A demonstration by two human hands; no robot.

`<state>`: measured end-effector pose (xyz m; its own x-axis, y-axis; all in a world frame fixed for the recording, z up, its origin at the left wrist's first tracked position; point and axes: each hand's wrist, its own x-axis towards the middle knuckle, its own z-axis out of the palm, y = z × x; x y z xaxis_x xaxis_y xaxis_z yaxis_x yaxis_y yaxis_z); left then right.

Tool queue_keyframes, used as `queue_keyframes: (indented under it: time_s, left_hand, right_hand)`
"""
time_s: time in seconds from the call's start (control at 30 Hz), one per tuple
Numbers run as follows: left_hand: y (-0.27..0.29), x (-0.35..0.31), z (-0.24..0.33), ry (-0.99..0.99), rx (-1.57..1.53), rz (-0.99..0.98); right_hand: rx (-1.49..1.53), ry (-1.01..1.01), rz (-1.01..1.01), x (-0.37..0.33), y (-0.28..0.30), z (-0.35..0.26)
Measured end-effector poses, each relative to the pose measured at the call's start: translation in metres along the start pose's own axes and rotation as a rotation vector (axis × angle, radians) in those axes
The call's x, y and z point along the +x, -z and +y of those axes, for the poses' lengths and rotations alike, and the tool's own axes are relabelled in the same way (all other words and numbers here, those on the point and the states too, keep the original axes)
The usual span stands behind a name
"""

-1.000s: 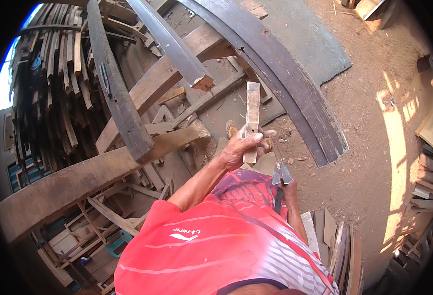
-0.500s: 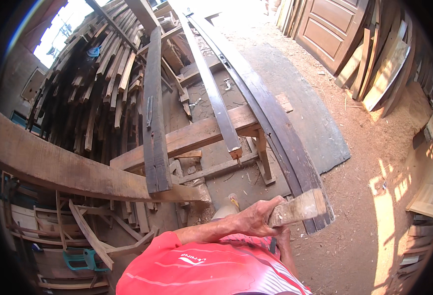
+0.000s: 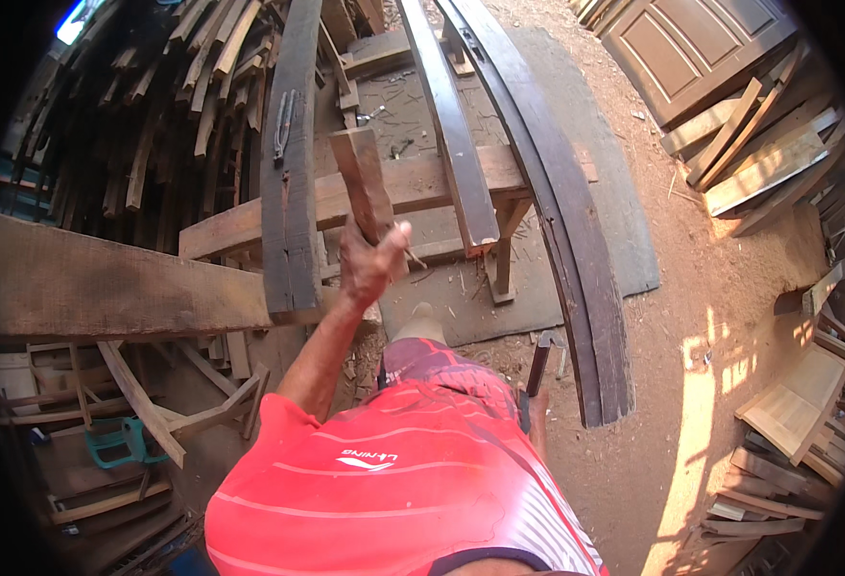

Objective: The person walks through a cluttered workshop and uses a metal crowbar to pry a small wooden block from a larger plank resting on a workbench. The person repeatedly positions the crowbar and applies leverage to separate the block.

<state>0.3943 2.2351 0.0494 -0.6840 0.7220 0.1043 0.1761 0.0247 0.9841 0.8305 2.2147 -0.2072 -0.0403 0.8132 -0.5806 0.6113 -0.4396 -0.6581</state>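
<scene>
A short brown wooden block (image 3: 363,182) stands up from my left hand (image 3: 368,264), whose fingers are wrapped round its lower end. That hand is over the gap between a dark plank (image 3: 291,202) on the left and a narrow dark strip (image 3: 453,134) in the middle. My right hand (image 3: 536,405) hangs by my right hip, partly hidden by my red shirt. What looks like a hammer (image 3: 539,363), with a dark handle and greyish metal head, rises from it. Just right of it lies the near end of a long grooved dark beam (image 3: 576,288).
A wooden crosspiece (image 3: 417,182) on trestle legs carries the long pieces. A thick beam (image 3: 115,288) juts in from the left. Stacked timber (image 3: 168,86) fills the back left; a panelled door (image 3: 686,48) and boards lean at the right. A teal saw frame (image 3: 123,442) lies lower left.
My left hand has swung left and forward with the wooden block, away from the grooved beam's end. My right hand has dropped to my hip, where the hammer now shows. The view has tilted down.
</scene>
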Motion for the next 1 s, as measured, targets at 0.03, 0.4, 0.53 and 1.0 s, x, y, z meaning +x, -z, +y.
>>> queue_keyframes:
  time_s: [0.03,0.4,0.53,1.0]
  left_hand:
    - [0.006,0.027,-0.001,0.012,-0.046,0.042]
    - [0.02,0.1,-0.02,-0.164,-0.039,-0.128]
    - [0.007,0.009,-0.036,0.105,-0.14,-0.728]
    - [-0.171,-0.159,-0.045,0.461,-0.537,-1.509]
  right_hand:
    - [0.039,0.0,0.018,0.002,-0.005,0.002]
    - [0.2,0.106,0.104,-0.034,-0.04,-0.05]
    - [0.254,0.122,0.119,-0.055,-0.025,-0.104]
    - [0.536,0.44,-0.228,-0.107,0.131,-0.276]
